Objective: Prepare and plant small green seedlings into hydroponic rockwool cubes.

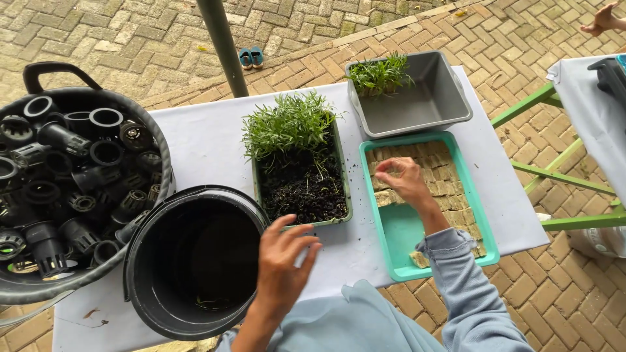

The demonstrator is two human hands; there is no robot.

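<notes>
A: Sponge cubes [450, 173] fill the far part of the turquoise tray [401, 228], right under the right hand [404, 181]?

B: Yes. Its fingertips are pinched together on one tan cube at the near-left edge of the block.

A: And the left hand [282, 257]?

B: Spread and holding nothing, hovering over the white table [202, 146], between the empty black bucket [189, 261] to its left and the green seedling tray [301, 171] just beyond it.

A: Farther out?

B: A grey tub [424, 98] with a few seedlings lies beyond the right hand; a basin of black net pots [72, 176] sits far left.
</notes>
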